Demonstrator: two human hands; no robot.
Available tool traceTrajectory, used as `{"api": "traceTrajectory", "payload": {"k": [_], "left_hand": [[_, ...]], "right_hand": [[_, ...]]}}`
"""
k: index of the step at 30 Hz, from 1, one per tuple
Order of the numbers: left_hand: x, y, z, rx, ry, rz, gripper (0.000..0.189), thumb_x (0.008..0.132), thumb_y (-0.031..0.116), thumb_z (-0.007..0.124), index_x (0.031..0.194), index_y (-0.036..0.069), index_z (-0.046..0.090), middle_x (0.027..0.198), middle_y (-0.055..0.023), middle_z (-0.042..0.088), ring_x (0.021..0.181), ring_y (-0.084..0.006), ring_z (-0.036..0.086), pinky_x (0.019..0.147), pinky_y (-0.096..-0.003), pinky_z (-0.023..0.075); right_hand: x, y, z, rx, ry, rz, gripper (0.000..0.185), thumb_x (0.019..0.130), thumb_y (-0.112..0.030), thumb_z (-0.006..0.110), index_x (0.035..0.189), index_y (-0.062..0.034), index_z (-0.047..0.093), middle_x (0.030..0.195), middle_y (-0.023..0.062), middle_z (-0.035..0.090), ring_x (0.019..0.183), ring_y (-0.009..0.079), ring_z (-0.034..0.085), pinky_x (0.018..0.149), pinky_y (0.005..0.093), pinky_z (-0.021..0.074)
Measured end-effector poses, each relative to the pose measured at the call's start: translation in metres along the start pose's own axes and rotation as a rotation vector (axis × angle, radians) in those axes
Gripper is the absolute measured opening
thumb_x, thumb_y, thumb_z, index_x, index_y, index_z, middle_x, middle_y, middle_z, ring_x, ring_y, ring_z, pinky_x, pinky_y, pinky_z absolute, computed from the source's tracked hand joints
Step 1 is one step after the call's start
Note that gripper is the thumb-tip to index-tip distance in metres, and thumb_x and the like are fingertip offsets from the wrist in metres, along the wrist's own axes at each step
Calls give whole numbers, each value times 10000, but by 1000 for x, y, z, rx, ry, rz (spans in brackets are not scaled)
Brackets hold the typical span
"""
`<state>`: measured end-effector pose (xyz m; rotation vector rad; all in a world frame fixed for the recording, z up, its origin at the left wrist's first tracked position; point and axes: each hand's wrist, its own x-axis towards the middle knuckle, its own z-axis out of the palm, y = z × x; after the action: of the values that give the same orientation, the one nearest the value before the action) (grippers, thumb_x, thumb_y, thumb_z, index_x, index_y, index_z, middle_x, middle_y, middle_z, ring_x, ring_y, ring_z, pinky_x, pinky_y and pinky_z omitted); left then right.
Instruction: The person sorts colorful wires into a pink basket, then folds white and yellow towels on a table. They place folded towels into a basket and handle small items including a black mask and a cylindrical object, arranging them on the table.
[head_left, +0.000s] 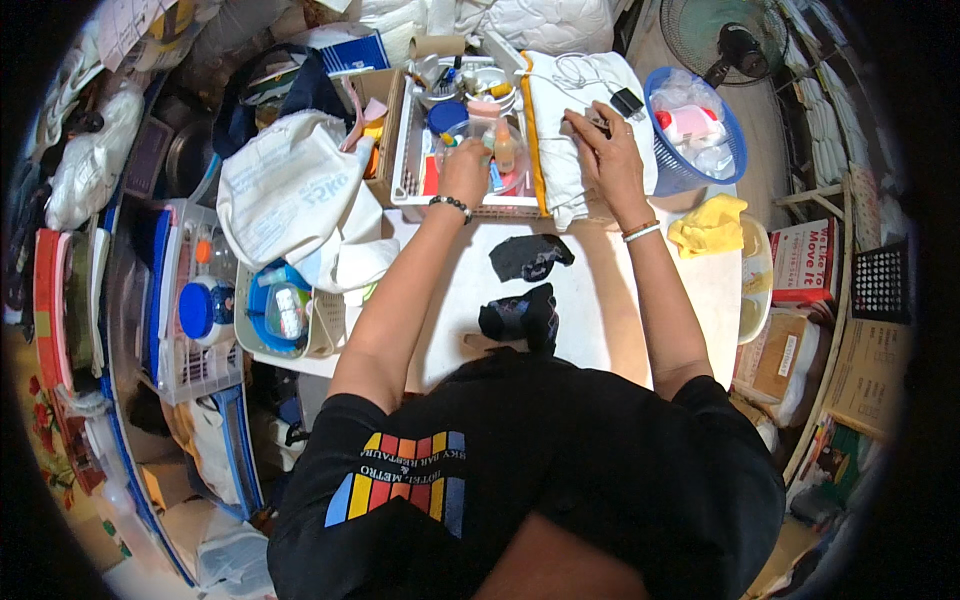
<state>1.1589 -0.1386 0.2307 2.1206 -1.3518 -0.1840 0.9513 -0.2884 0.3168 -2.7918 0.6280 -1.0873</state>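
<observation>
My left hand reaches down into a round clear plastic tub inside a white plastic basket. Its fingertips are among small things beside a bottle with an orange cap, and what they touch is hidden. My right hand rests with bent fingers over a folded white cloth with a yellow edge; a small dark thing shows near its fingertips, and I cannot tell if it is held. Two pieces of black fabric lie on the white table before me.
A black power adapter with a white cable lies on the folded cloth. Right of it stand a blue basket and a yellow cloth. A white fabric sack and a pale basket are on the left. A fan stands beyond.
</observation>
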Motion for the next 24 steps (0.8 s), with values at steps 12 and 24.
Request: {"api": "traceTrajectory", "payload": {"k": [12, 24], "left_hand": [[-147, 49, -39, -315, -33, 354, 429, 864, 44, 663, 1285, 115, 623, 1360, -160, 589, 1270, -383, 552, 1065, -471, 453], [-264, -25, 30, -106, -224, 310, 313, 932, 101, 623, 1221, 210, 671, 1388, -86, 580, 1203, -317, 558, 1044, -534, 384]], "right_hand": [[17, 8, -17, 104, -9, 0, 451, 858, -132, 740, 1295, -220, 667, 1263, 139, 594, 1182, 344, 581, 995, 405, 490], [40, 0, 4, -141, 94, -31, 329, 899, -225, 703, 1225, -175, 695, 1313, 108, 615, 1215, 349, 545, 1036, 467, 410]]}}
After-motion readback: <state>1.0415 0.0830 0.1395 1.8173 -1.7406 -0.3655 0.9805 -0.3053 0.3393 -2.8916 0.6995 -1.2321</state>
